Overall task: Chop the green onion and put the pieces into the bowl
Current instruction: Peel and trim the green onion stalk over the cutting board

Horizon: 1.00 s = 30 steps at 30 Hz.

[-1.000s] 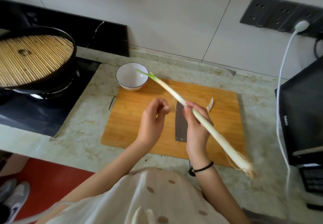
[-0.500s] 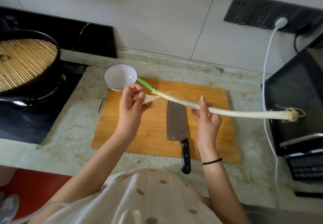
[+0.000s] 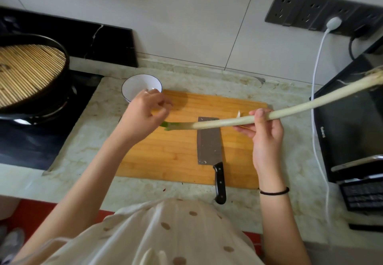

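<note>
Our right hand (image 3: 267,132) grips the green onion (image 3: 290,112) above the cutting board (image 3: 165,151); our left hand (image 3: 143,117) pinches its green tip, probably to strip skin.

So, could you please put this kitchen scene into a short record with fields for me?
onion: long white green onion, held in the air, uncut
right hand: right hand grips the stalk mid-length
left hand: left hand at the green tip
knife: steel cleaver with black handle, flat on the wooden cutting board, untouched
bowl: white bowl, no pieces visible
</note>
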Each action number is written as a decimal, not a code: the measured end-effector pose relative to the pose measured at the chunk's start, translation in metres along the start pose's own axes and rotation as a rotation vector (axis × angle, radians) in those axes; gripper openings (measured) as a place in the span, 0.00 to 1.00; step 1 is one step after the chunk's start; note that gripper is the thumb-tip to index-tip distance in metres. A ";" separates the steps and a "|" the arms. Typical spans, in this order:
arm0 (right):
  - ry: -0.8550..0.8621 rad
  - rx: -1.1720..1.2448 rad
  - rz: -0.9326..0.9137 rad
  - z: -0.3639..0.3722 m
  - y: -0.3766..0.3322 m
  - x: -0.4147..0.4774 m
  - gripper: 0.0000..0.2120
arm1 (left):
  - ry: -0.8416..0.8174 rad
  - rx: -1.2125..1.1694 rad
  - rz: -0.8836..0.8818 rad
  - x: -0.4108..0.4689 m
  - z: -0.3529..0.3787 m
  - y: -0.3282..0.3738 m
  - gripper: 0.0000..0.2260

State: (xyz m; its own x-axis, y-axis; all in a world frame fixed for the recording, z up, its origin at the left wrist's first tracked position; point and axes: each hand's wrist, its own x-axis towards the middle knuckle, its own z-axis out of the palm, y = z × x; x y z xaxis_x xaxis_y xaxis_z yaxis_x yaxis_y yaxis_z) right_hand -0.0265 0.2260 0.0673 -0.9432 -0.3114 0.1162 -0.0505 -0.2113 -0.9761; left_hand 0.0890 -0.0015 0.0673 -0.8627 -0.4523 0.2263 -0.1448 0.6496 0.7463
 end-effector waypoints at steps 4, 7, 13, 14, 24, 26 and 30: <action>-0.040 -0.023 -0.006 0.005 -0.012 0.002 0.19 | -0.340 -0.030 0.104 -0.001 0.004 0.012 0.13; -0.042 -0.067 -0.002 0.008 -0.019 0.004 0.15 | -0.400 -0.100 0.089 -0.002 0.015 0.020 0.13; -0.026 -0.185 -0.010 0.007 -0.031 0.010 0.10 | -0.357 -0.431 -0.062 -0.007 0.030 0.021 0.10; -0.036 -0.202 -0.014 0.007 -0.032 0.011 0.10 | -0.365 -0.465 -0.080 -0.007 0.031 0.021 0.08; -0.151 -0.293 -0.018 0.014 -0.040 0.015 0.06 | -0.396 -0.522 -0.117 -0.012 0.037 0.013 0.04; -0.150 -0.307 -0.019 0.017 -0.042 0.017 0.06 | -0.378 -0.492 -0.090 -0.013 0.039 0.017 0.03; -0.066 -0.328 -0.017 0.022 -0.045 0.021 0.07 | -0.329 -0.527 -0.147 -0.015 0.046 0.013 0.04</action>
State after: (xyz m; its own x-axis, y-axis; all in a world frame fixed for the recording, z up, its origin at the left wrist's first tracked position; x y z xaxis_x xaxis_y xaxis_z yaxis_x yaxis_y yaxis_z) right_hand -0.0371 0.2086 0.1175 -0.9184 -0.3722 0.1341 -0.1792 0.0893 -0.9797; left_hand 0.0779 0.0424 0.0448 -0.9678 -0.2482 -0.0429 -0.0870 0.1696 0.9817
